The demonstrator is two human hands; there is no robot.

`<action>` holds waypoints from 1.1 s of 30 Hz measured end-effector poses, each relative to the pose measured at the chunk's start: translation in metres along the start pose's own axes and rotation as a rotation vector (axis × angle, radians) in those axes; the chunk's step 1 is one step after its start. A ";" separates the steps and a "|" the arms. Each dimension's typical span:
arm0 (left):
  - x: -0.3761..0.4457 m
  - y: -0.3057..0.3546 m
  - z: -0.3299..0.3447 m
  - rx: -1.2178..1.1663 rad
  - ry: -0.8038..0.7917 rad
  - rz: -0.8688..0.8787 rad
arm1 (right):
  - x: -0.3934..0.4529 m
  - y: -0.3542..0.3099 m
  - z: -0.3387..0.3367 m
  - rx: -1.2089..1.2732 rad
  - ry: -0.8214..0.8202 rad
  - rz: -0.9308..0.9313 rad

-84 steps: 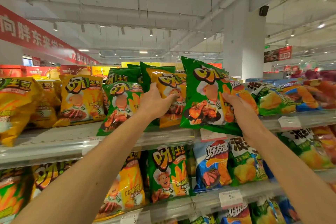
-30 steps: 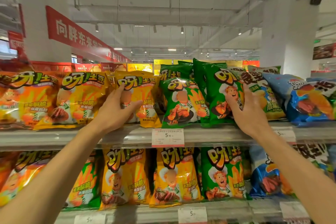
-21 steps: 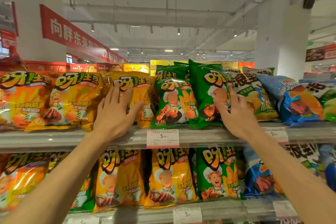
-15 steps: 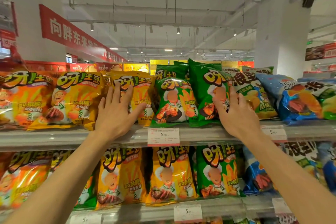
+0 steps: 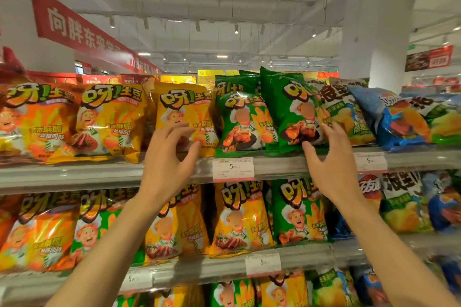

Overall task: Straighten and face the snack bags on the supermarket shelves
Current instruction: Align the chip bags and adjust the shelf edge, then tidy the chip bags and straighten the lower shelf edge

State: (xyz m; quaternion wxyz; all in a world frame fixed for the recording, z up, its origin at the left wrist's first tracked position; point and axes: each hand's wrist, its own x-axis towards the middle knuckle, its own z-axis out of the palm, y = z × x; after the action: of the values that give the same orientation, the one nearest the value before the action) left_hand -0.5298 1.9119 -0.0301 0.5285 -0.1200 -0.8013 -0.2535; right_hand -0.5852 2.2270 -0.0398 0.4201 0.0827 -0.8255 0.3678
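On the top shelf [image 5: 74,174] stand snack bags in a row. A yellow bag [image 5: 184,107] faces forward at the middle, with my left hand [image 5: 167,162] just in front of its lower part, fingers loosely spread and holding nothing. To its right stand a small green bag [image 5: 239,119] and a taller green bag [image 5: 291,107] leaning slightly left. My right hand [image 5: 331,164] hovers at the tall green bag's lower right corner, fingers spread, its thumb near the bag's bottom edge.
More yellow and orange bags [image 5: 109,119] fill the shelf's left; green and blue bags [image 5: 399,119] lie tilted at the right. A price tag [image 5: 233,168] hangs on the shelf rail. The lower shelf [image 5: 212,266] carries similar bags. A white pillar [image 5: 374,45] rises behind.
Both hands have drawn back from the bags: the left palm came off the yellow bag, and the right hand let go of the tall green bag's right side and dropped lower.
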 end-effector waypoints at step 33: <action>-0.209 0.197 0.174 -0.669 -0.080 -0.847 | -0.131 0.237 -0.105 0.499 -0.305 0.555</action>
State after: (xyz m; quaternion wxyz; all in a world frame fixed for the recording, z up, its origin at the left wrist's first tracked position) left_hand -0.4899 2.1867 -0.2199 0.2820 0.0424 -0.6744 -0.6811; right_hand -0.5416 2.4447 -0.2262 0.1447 0.0095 -0.7548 0.6398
